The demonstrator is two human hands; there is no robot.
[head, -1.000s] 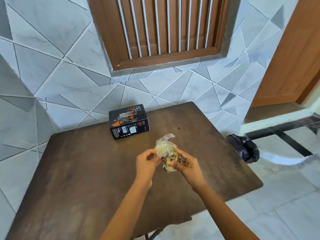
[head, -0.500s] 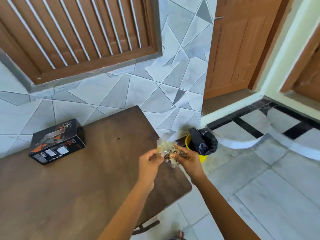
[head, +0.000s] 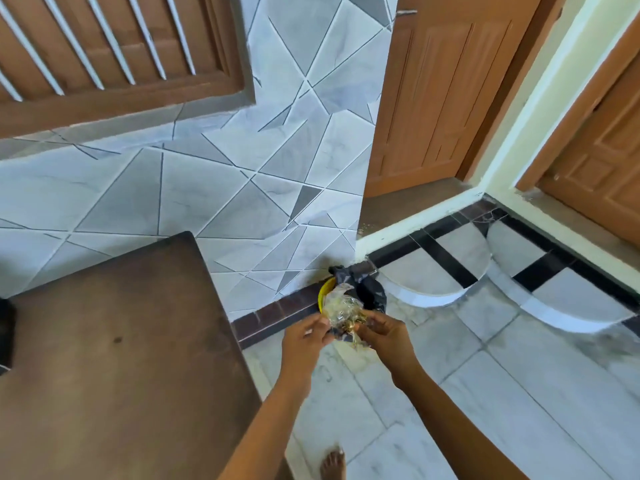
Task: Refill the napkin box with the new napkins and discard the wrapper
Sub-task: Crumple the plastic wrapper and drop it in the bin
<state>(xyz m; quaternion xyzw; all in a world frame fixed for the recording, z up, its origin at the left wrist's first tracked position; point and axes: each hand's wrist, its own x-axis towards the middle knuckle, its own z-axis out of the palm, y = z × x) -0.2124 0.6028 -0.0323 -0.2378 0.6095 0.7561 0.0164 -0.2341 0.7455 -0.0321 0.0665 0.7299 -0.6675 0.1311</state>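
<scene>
The view has swung to the right since the earlier picture, and both hands with the wrapper (head: 341, 311) are now off the worktop (head: 121, 341) and out over the floor (head: 485, 393). The napkin box (head: 6, 336) has slid to the far left edge of the view, and only a dark sliver of it shows on the worktop.

The left hand (head: 303, 337) pinches the left side of the crumpled, shiny wrapper. The right hand (head: 388, 336) pinches its right side. The wrapper is squeezed between the two hands, up in the air.

Just behind the wrapper is a yellow bin (head: 325, 294) with a black bag (head: 365, 289) in it. The bin sits on the floor by the tiled wall (head: 242, 188), near the corner of the worktop. A bare foot (head: 333, 464) stands on the floor at the bottom of the view. A brown door (head: 440, 91) is behind the bin.
</scene>
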